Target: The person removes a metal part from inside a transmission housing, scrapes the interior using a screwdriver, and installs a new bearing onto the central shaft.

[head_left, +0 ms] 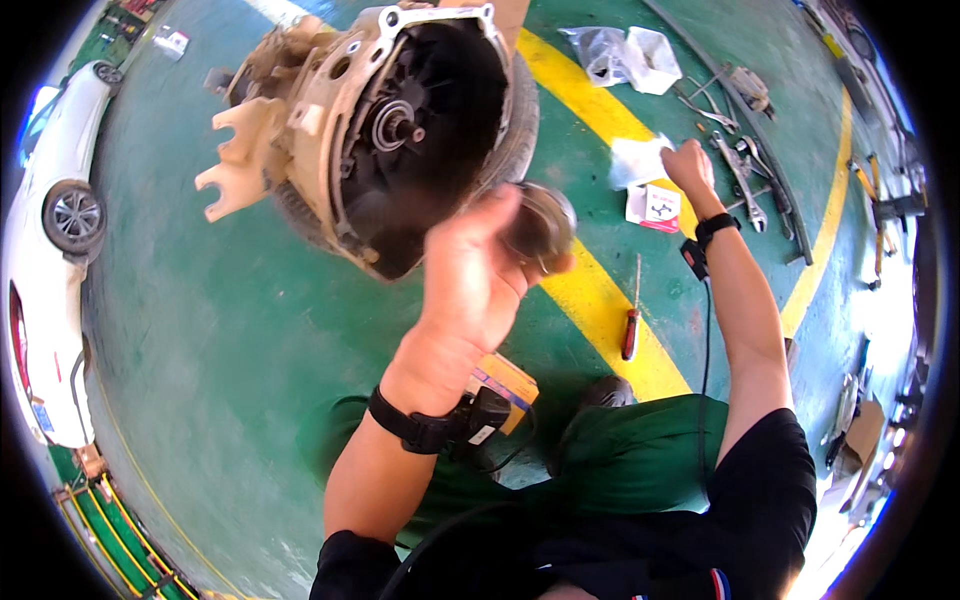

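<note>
My left hand [475, 260] is closed round a round metal bearing [542, 228], its face partly blurred and covered by my fingers. Just beyond it stands a tan gearbox [318, 150] with its dark bell housing opening toward me and a splined shaft [405, 130] sticking out of the middle. Out to the right, my right hand [692, 172] is closed on the edge of a thin white plastic bag [636, 162], which is smeared by motion. Below that bag lies a small white and red box [654, 207].
A tire [522, 120] lies under the gearbox. A screwdriver [631, 330] lies on the yellow stripe; wrenches [740, 180] and a long grey hose [740, 105] are at right. Clear plastic packaging [625, 58] sits farther off. An orange and blue box [505, 388] is by my legs. A white car [60, 220] stands left.
</note>
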A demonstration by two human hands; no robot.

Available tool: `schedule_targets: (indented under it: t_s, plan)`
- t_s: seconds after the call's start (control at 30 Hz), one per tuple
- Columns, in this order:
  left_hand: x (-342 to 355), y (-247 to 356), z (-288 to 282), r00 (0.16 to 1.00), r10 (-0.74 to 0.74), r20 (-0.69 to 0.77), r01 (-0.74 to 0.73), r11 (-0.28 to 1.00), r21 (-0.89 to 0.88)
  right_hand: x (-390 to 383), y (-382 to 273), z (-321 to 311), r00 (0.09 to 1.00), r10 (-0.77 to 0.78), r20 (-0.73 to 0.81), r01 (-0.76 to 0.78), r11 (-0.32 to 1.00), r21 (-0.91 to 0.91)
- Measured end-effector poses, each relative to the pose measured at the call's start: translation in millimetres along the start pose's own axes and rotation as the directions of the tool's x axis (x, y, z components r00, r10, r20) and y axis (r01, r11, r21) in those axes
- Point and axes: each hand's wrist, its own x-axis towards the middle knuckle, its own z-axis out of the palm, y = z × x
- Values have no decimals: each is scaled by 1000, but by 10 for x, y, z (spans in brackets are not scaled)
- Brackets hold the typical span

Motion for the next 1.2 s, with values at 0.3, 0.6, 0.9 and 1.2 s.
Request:
schedule_targets:
  t_s: [0.3,0.6,0.9,1.2]
  plan:
    - [-487,-408,406,903,-430,19,359,776,519,-298,-433,239,861,-489,141,469,870,149]
    - [-533,-532,388,890,-454,-50,404,732,548,-1065,-125,262,465,11,885,474,841,-260]
    - [-583,-598,484,867,-498,35,377,699,608,-1430,850,938,728,-185,660,440,864,-243]
    - [-613,-591,490,904,-425,45,298,702,646,-1592,-999,134,488,-785,382,567,617,546]
